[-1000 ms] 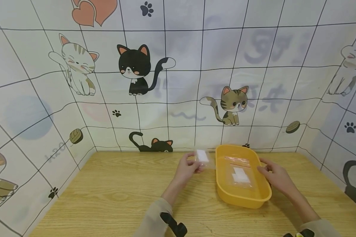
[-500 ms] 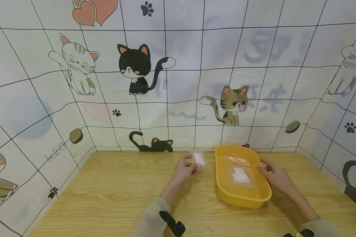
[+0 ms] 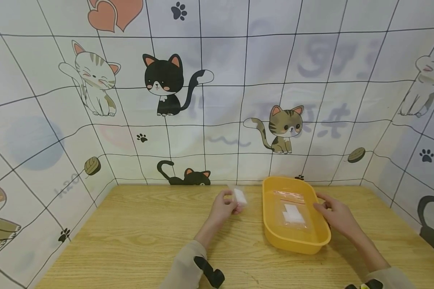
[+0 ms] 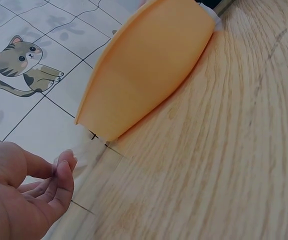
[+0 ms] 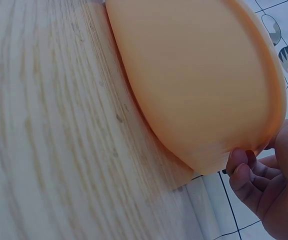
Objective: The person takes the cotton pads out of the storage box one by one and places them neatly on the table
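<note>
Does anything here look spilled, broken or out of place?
Nothing looks spilled or broken. The yellow tub sits slightly askew to the back edge of the table, a minor thing, with a clear bag lying inside. The left hand holds a small clear packet; the right hand holds the tub's rim.

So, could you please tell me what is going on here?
A person is handling small clear packets at a wooden table. Their left hand pinches a clear packet with something white in it, to the left of a yellow tray. Their right hand grips the tray's right rim. Inside the tray lies another clear bag, also showing white.
</note>
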A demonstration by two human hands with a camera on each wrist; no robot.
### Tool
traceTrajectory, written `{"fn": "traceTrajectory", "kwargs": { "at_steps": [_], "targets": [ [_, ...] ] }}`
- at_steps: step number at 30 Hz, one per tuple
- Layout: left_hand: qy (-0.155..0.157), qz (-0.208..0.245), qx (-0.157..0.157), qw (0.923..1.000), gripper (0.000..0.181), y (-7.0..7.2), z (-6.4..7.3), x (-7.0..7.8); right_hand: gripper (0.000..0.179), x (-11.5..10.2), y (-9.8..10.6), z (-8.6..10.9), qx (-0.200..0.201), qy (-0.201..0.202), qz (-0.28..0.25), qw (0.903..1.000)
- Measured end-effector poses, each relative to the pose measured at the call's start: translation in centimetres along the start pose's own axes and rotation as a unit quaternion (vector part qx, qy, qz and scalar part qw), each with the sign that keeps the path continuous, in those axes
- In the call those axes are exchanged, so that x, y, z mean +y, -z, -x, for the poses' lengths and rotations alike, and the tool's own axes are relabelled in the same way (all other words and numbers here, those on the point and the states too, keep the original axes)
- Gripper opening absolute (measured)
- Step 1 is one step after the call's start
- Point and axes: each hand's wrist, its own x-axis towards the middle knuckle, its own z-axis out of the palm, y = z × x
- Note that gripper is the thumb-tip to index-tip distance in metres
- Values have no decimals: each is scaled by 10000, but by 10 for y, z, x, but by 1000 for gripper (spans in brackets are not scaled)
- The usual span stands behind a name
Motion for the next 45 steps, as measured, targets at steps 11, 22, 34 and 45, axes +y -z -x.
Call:
{"fn": "traceTrajectory", "kwargs": {
  "at_steps": [11,22,34,45],
  "targets": [
    [21,-275,119,9995,40,1,-6,-5,57,1,0,-7,-31,6,-23,10000],
    [287,-671,221,9971,46,4,-10,-9,57,3,0,-13,-112,-70,-31,9999],
    [425,-1263,344,9905,43,3,-16,-12,57,5,2,-16,-144,-46,26,9999],
    [190,-1762,219,9839,45,3,-13,-14,55,6,-2,-14,-66,-9,2,10000]
  ]
}}
